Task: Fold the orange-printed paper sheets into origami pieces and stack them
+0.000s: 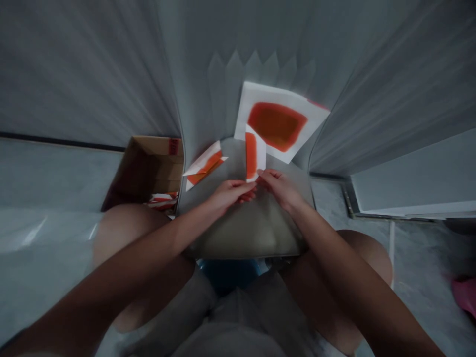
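Between my hands a folded paper piece (256, 154), white with an orange panel, stands up from the seat. My left hand (238, 192) pinches its lower left edge, thumb on top. At the lower right corner my right hand (275, 184) grips the same piece between thumb and fingers. Behind it a larger white sheet (277, 121) with an orange-red patch leans against the chair back. To the left lies another folded paper piece (204, 166), white and orange, touched by neither hand.
A grey padded chair (245, 233) stands between my knees. On the floor at its left is an open cardboard box (156, 146) holding several white and orange papers (163, 201). Grey curtains (92, 74) hang behind. Something pink (464, 296) lies at the far right.
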Action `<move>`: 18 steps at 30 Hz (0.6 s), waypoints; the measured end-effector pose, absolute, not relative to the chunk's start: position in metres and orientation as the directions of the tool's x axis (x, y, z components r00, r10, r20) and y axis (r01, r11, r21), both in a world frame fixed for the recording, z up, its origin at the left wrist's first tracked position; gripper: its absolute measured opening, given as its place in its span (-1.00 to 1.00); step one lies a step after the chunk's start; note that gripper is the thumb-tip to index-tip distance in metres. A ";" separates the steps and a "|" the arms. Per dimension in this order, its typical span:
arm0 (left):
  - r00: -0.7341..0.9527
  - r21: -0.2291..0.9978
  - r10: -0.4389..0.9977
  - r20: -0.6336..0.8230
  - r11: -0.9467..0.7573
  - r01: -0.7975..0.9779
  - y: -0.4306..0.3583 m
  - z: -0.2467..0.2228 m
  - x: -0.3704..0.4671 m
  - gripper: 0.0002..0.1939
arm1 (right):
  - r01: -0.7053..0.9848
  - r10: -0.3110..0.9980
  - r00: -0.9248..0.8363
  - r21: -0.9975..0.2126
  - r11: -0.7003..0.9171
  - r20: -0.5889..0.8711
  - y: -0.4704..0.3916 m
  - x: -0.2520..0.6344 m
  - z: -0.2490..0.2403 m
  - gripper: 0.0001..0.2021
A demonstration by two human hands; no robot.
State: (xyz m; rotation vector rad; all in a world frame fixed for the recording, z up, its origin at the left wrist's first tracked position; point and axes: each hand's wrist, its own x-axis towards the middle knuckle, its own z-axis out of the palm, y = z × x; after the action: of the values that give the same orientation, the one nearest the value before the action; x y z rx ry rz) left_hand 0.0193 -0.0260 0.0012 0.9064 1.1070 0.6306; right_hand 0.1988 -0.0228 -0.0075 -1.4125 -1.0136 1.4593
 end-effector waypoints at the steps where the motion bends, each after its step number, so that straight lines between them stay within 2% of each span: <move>1: 0.356 0.840 0.780 -0.514 0.543 0.023 -0.025 0.002 0.019 -0.68 | -0.022 0.952 -0.012 -0.952 -0.306 -0.306 -0.023 0.199 -0.008 -0.56; 3: 0.375 0.813 0.739 -0.559 0.578 0.074 -0.023 0.005 0.017 -0.64 | 0.006 0.958 -0.026 -0.958 -0.286 -0.286 -0.023 0.201 -0.007 -0.56; 5: 0.357 0.842 0.772 -0.527 0.532 0.092 -0.018 0.006 0.015 -0.59 | 0.025 0.959 -0.040 -0.960 -0.279 -0.279 -0.023 0.203 -0.005 -0.55; 8: 0.250 0.905 0.873 -0.418 0.425 0.026 -0.008 0.004 0.011 -0.59 | 0.045 0.953 -0.045 -0.954 -0.296 -0.298 -0.025 0.204 -0.001 -0.55; 10: 0.191 0.907 0.894 -0.405 0.419 -0.040 -0.002 0.000 0.010 -0.61 | 0.045 0.946 -0.054 -0.948 -0.316 -0.318 -0.027 0.203 0.000 -0.56; 14: 0.178 0.873 0.886 -0.428 0.456 -0.172 0.004 -0.006 0.009 -0.68 | 0.014 0.934 -0.099 -0.939 -0.344 -0.344 -0.030 0.199 -0.001 -0.61; 18: 0.176 0.912 0.917 -0.359 0.384 -0.142 0.004 -0.006 0.009 -0.70 | 0.002 0.927 -0.124 -0.934 -0.357 -0.354 -0.031 0.198 -0.005 -0.62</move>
State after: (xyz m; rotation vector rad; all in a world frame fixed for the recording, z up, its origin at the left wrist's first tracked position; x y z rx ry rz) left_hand 0.0086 0.0036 -0.0061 0.8705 1.1359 0.9025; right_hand 0.1978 -0.0311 -0.0048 -1.3965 -1.0893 1.5794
